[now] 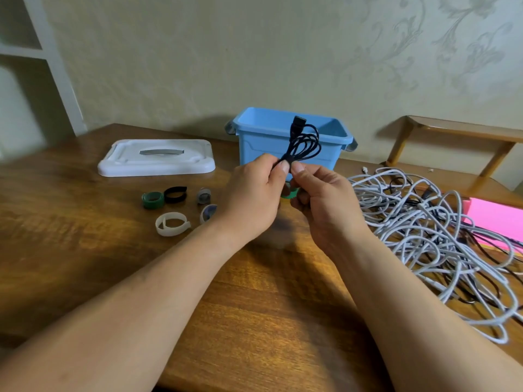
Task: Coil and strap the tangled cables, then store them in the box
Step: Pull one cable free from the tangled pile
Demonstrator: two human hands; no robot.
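Head view:
- The left hand (252,193) and the right hand (319,202) are meeting in mid-air above the counter (254,306), thumbs nearly touching, just in front of the blue box (254,142).
- Grip state: both grips are closing tight at thumb and forefinger on the lower neck of a small coiled black cable (304,144). Neither hand is open.
- The coil's loops are fanning upward and slightly right from the pinch point, so its long axis is running near vertical. A black plug is sticking up at the top, level with the box rim.
- A green strap (290,193) is showing just below the pinch, between the two hands. It appears to be lying around the cable's neck, but the fingers are hiding whether it is fastened.
- Key relation, as a judgement: the box opening is lying directly behind and a little above the grip, so storing calls for a short push forward and over the near rim. The right hand is sitting slightly nearer the coil's body.
- The tangled white and black cables (424,236) are lying in a heap on the counter to the right, near the right forearm and not yet sorted.
- Spare straps are lying left of the hands: a dark green strap (152,200), a black strap (175,194) and a white strap (172,224).
- The white lid (155,157) is resting flat, left of the box.
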